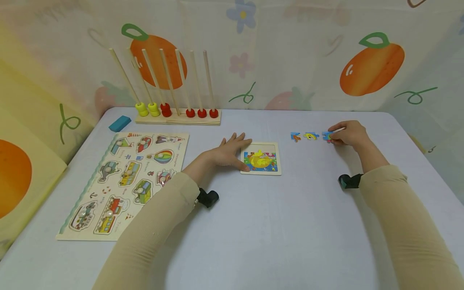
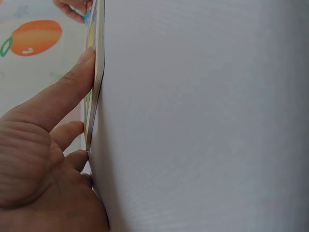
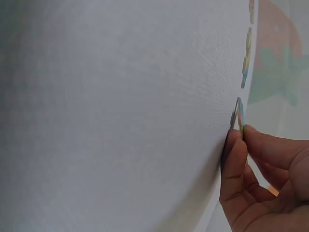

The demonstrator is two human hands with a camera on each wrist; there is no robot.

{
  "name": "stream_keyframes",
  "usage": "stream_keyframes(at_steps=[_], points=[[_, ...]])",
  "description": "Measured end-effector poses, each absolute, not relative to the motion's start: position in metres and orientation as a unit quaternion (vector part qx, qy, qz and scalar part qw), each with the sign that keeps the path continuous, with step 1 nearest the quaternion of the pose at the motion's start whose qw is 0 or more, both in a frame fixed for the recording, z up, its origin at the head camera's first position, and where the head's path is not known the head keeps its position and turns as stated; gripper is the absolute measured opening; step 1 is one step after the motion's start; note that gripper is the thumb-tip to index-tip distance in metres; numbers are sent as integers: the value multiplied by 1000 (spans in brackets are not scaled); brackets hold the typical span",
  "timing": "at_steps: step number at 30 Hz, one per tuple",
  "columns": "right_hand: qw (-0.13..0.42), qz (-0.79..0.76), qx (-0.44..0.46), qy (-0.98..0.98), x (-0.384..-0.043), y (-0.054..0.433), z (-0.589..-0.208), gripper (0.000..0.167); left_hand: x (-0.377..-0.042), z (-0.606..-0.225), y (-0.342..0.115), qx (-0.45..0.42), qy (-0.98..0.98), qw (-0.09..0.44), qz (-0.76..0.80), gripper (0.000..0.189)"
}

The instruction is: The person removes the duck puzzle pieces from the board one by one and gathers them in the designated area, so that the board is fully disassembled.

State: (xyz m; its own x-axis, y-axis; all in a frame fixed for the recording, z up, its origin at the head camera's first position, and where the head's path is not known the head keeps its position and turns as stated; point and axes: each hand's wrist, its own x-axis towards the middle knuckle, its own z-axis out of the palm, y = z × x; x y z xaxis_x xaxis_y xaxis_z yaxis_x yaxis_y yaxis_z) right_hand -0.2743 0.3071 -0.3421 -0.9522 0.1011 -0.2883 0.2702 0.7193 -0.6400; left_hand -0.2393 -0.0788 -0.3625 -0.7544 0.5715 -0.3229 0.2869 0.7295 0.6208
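A small square puzzle board [image 1: 279,163] with a yellow duck picture lies on the table; the upper part of its recess shows bare wood. My left hand [image 1: 228,154] rests at its left side with fingers spread. In the left wrist view the thumb [image 2: 63,96] lies on the board's face near its edge. Over to the right, my right hand [image 1: 351,133] pinches a blue puzzle piece [image 1: 327,135] between thumb and fingers. The right wrist view shows this piece [image 3: 240,112] tilted up from the table. Left of it lie a yellow-and-blue piece [image 1: 310,136] and a blue-and-orange piece [image 1: 295,137].
A large vehicle peg puzzle [image 1: 123,177] lies on the left, partly under my left forearm. Behind it stand a wooden bead rack [image 1: 177,117] with tall rods and a blue block [image 1: 120,123]. A printed cloth [image 1: 297,52] hangs along the table's back edge.
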Motion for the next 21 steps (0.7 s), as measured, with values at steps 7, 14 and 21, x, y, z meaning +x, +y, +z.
stream_keyframes(at_steps=[7,14,21], points=[[105,-355,110,923,-275,306,-344,40,-240,-363,-79,237,895,254,279,99],[91,-327,116,933,-274,306,-342,38,-241,-366,-79,239,895,252,280,99],[47,-309,106,944,-273,300,-342,36,-240,-363,-80,241,894,254,279,98]])
